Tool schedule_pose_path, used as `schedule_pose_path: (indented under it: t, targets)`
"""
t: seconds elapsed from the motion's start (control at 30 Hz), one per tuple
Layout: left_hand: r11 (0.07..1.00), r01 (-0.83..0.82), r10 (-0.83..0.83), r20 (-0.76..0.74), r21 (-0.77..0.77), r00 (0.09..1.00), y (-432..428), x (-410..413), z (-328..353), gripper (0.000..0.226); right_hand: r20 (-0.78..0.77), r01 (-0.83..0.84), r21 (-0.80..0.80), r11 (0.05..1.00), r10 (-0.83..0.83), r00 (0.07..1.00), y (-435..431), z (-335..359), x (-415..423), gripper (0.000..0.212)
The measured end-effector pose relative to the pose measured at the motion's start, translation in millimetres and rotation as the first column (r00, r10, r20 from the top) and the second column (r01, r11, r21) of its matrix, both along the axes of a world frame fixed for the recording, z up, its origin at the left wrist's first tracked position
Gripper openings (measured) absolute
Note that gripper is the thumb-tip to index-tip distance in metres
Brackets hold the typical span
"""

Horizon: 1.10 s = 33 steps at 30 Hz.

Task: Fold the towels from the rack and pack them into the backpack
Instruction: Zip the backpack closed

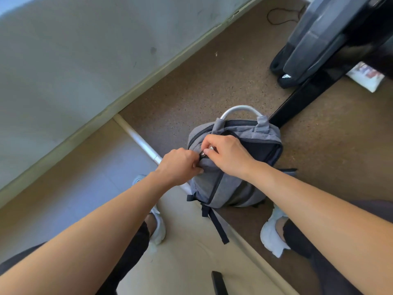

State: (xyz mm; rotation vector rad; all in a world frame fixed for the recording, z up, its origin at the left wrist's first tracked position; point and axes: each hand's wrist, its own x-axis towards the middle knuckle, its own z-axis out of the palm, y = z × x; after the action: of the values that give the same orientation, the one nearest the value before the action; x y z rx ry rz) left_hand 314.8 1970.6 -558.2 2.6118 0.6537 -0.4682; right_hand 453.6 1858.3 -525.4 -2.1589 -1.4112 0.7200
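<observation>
The backpack (214, 184) stands on the floor (212, 81) by a white pole (140, 139), the left hand (180, 165) gripping its fabric, the right hand (227, 154) pinching the zipper pull (203, 154); with no towels visible, packing seems either unstarted or finished.

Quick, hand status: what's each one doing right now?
Left hand: closed, gripping the backpack fabric.
Right hand: closed, pinching the zipper pull.
</observation>
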Motion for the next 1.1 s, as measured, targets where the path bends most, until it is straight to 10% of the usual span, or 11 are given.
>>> schedule_pose_path:
  t: [0.57, 0.77, 0.93, 1.1]
  targets:
    - [0.954, 0.023, 0.045, -0.219, 0.299, 0.975, -1.8, 13.6, 31.2, 0.038, 0.094, 0.462, -0.174, 0.869, -0.453, 0.887, -63.6, 2.4, 86.0, 0.012]
    - [0.974, 0.089, -0.161, 0.359, 0.209, 0.919, -28.5, 49.2, 46.6, 0.032, -0.007, 0.396, -0.240, 0.886, -0.409, 0.912, -68.3, 10.0, 85.4, 0.025]
    - [0.935, 0.238, -0.308, 0.269, 0.261, 0.913, -53.9, 76.7, 29.0, 0.059, -0.176, 0.299, -0.201, 0.933, -0.335, 0.926, -75.2, 22.1, 85.9, 0.020]
    - [0.964, 0.166, -0.226, 0.303, 0.210, 0.926, -66.1, 83.8, 27.2, 0.023, -0.232, 0.245, -0.193, 0.950, -0.287, 0.929, -94.5, 25.2, 87.0, 0.018]
